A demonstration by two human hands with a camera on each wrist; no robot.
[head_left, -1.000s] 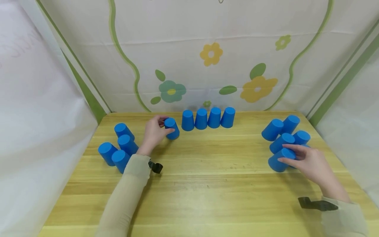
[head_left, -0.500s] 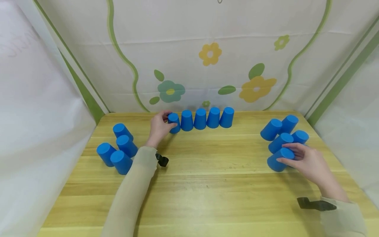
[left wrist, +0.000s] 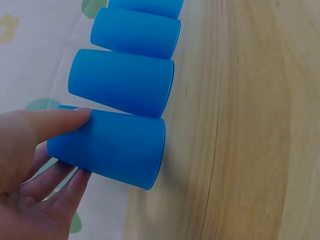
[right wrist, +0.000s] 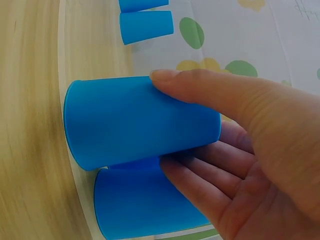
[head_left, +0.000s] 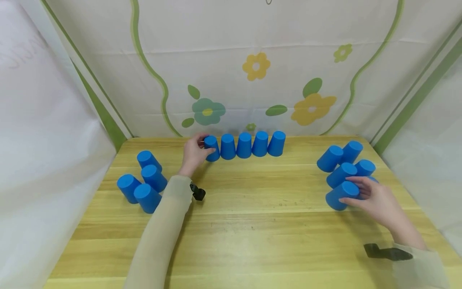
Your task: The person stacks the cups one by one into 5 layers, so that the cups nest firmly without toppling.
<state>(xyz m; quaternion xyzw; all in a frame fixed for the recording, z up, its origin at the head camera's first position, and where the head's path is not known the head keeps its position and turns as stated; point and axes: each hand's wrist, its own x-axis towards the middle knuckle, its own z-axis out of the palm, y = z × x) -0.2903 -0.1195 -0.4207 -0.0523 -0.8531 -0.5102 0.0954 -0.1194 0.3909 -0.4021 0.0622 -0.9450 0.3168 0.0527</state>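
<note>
At the left end of a back row of upside-down blue cups, my left hand holds a blue cup between thumb and fingers. Seen in the left wrist view, this cup stands close beside its neighbour, rims almost meeting. On the right side my right hand grips the nearest blue cup of another group. The right wrist view has the thumb on one side of that cup and the fingers on the other, with a further cup beside them, partly covered by the fingers.
Several upside-down blue cups stand in a cluster at the left of the wooden table. More cups stand behind my right hand. A white flowered cloth hangs along the table's back edge.
My left hand has moved its cup back and slightly right, up to the end of the row. The right hand has stayed at its cup, almost unmoved.
</note>
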